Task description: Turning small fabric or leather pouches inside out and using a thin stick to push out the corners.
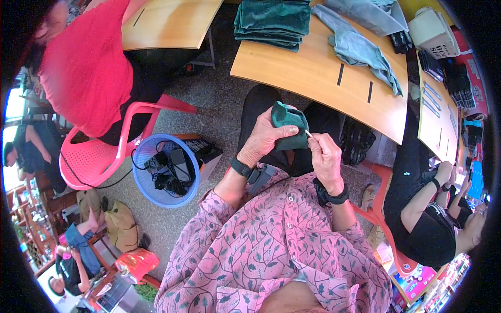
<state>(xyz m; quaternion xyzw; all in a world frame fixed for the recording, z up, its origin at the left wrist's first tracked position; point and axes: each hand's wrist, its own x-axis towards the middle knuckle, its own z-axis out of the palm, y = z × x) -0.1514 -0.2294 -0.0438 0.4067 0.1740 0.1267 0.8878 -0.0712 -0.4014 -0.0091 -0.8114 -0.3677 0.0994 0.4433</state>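
My left hand [262, 136] is closed on a small piece of dark green velvety cloth [290, 142], with the thumb lying across its front. It looks folded or pouch-like, held above my lap. At its right edge, my right hand [327, 158] pinches a thin pale strip [309, 134], perhaps a cord or stick; its exact kind is too small to make out. The fingertips are close beside the cloth. In front of me on the wooden table [313, 70] lies a stack of similar green cloth [272, 23].
A grey-blue garment-like cloth [360, 49] and a translucent bin [373, 18] rest on the table. To my left stand a blue basket [172, 201] of black adapters and cables and a pink chair [96, 161]. A person in red [86, 68] and another in black [430, 224] sit nearby.
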